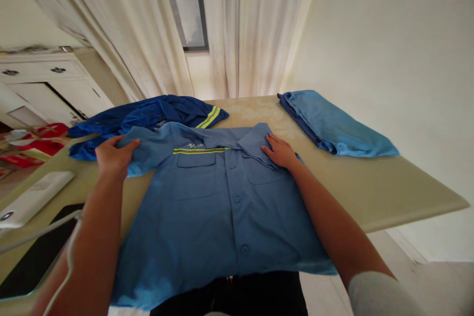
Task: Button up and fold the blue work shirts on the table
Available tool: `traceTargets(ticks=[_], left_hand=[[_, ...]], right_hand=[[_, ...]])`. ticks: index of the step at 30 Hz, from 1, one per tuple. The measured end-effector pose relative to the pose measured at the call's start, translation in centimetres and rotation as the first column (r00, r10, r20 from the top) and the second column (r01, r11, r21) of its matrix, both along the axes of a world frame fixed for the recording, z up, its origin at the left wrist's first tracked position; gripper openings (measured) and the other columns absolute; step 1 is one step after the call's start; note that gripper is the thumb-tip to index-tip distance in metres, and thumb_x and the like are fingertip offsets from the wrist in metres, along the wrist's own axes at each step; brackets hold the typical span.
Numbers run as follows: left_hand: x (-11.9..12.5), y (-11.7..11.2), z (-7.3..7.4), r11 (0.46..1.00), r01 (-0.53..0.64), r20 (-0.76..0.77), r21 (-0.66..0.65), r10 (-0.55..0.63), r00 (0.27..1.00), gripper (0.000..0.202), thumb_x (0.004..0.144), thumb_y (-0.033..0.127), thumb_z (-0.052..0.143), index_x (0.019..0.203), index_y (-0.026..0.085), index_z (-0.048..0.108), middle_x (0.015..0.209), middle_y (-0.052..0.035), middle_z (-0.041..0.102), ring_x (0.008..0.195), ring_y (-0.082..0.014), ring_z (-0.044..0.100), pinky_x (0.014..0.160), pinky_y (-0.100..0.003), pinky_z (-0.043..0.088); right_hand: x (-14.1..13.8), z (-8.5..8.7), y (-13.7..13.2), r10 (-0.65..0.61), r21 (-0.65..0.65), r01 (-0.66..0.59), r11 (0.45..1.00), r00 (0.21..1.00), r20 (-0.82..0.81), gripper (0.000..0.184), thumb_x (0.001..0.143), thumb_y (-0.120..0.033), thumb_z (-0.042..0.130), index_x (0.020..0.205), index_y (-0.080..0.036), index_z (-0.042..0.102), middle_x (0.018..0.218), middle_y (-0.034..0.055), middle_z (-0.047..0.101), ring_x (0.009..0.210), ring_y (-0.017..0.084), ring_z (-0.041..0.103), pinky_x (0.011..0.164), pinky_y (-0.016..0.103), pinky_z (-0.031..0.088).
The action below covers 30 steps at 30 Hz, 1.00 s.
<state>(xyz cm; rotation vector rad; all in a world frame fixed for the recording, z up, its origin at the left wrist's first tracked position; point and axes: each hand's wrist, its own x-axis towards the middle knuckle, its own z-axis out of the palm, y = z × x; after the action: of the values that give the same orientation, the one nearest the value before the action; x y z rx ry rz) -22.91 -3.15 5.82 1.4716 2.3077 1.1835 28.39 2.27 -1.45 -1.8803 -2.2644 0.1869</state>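
A blue short-sleeved work shirt (200, 212) lies front up before me, its lower edge hanging over the near table edge. It has buttons, chest pockets and a yellow-edged stripe under partly hidden lettering. The left sleeve in view stretches out sideways, and my left hand (114, 155) pinches its end between thumb and fingers. On the other side, the sleeve (257, 143) is folded inward over the chest. My right hand (279, 150) rests on that fold with fingers spread and flat.
A crumpled dark blue garment (166, 108) with a reflective stripe lies behind the shirt. Folded blue clothing (333, 123) sits at the right on the table (400, 197). At left are a white device (37, 197), a dark flat device (40, 252) and a white cable (70, 252).
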Motion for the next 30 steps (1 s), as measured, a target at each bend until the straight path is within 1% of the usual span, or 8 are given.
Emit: traceTargets(ticks=[3,5,7,12,15,18,24,30], left_hand=[[2.5,-1.2,2.8,0.981,0.149,0.118,0.124,-0.164,0.979,0.076,0.07,0.069,0.073,0.134,0.03,0.067,0.113,-0.0071,0.077,0.099,-0.0315,0.074,0.081,-0.047,0.063],[3.8,-2.3,4.0,0.933,0.353,0.174,0.069,-0.359,0.917,0.073,0.074,0.068,0.072,0.136,0.032,0.065,0.107,-0.0052,0.079,0.091,-0.0283,0.074,0.075,-0.043,0.062],[4.3,-3.0,4.3,0.91,0.412,0.231,0.03,-0.408,0.883,0.066,0.081,0.069,0.064,0.135,0.03,0.064,0.105,-0.0042,0.08,0.086,-0.0255,0.075,0.07,-0.038,0.059],[2.9,-2.3,1.3,0.954,0.287,0.01,-0.087,-0.287,0.958,0.051,0.083,0.061,0.057,0.114,0.021,0.069,0.097,-0.0074,0.078,0.081,-0.0246,0.073,0.068,-0.033,0.055],[2.3,-1.1,-1.4,0.92,0.271,-0.126,-0.285,-0.316,0.94,0.053,0.078,0.064,0.057,0.104,0.02,0.072,0.1,-0.0122,0.078,0.088,-0.0293,0.074,0.077,-0.037,0.056],[2.7,-0.4,-3.1,0.891,0.287,-0.149,-0.351,-0.355,0.923,0.05,0.078,0.064,0.055,0.097,0.021,0.075,0.099,-0.0127,0.079,0.09,-0.0305,0.074,0.078,-0.037,0.055],[3.1,-0.3,-3.2,0.885,0.34,0.064,-0.316,-0.338,0.939,0.051,0.077,0.071,0.056,0.08,0.022,0.074,0.084,-0.008,0.077,0.083,-0.0282,0.07,0.067,-0.033,0.051],[4.4,-0.2,-3.6,0.955,0.253,0.195,-0.155,-0.221,0.955,0.049,0.087,0.065,0.047,0.08,0.021,0.067,0.081,-0.0066,0.071,0.082,-0.0271,0.067,0.065,-0.033,0.05]], right_hand=[[0.1,0.1,0.0,-0.015,0.005,0.015,1.0,1.0,-0.02,0.074,0.107,-0.061,0.034,0.164,-0.014,0.043,0.171,0.0146,0.037,0.157,0.032,0.038,0.129,0.049,0.029],[0.1,0.0,0.0,-0.014,0.01,0.014,1.0,1.0,-0.027,0.074,0.107,-0.062,0.035,0.163,-0.015,0.044,0.171,0.0142,0.037,0.157,0.033,0.039,0.129,0.05,0.03],[0.2,-0.1,0.1,-0.008,0.017,0.008,1.0,1.0,-0.026,0.074,0.107,-0.063,0.035,0.163,-0.016,0.045,0.171,0.0137,0.037,0.156,0.033,0.039,0.128,0.05,0.031],[0.3,-0.3,0.2,-0.013,0.028,0.013,1.0,1.0,-0.02,0.075,0.106,-0.064,0.034,0.162,-0.016,0.046,0.17,0.0132,0.039,0.156,0.033,0.04,0.128,0.05,0.032],[0.5,-0.5,0.4,-0.007,0.03,0.008,1.0,1.0,-0.019,0.075,0.106,-0.063,0.034,0.163,-0.016,0.045,0.17,0.0134,0.039,0.156,0.034,0.039,0.128,0.051,0.032],[0.6,-0.7,0.5,-0.009,0.026,0.009,1.0,1.0,-0.007,0.075,0.105,-0.063,0.034,0.163,-0.017,0.044,0.171,0.0129,0.038,0.156,0.034,0.038,0.128,0.052,0.031],[0.4,-0.1,0.1,-0.02,0.043,0.02,0.999,1.0,0.017,0.072,0.106,-0.059,0.035,0.162,-0.015,0.046,0.167,0.0142,0.044,0.153,0.033,0.042,0.126,0.05,0.034],[-3.0,3.0,-1.5,0.015,0.362,0.014,0.932,0.997,-0.079,0.06,0.107,-0.044,0.033,0.159,-0.018,0.049,0.159,0.0144,0.053,0.149,0.033,0.044,0.124,0.052,0.033]])
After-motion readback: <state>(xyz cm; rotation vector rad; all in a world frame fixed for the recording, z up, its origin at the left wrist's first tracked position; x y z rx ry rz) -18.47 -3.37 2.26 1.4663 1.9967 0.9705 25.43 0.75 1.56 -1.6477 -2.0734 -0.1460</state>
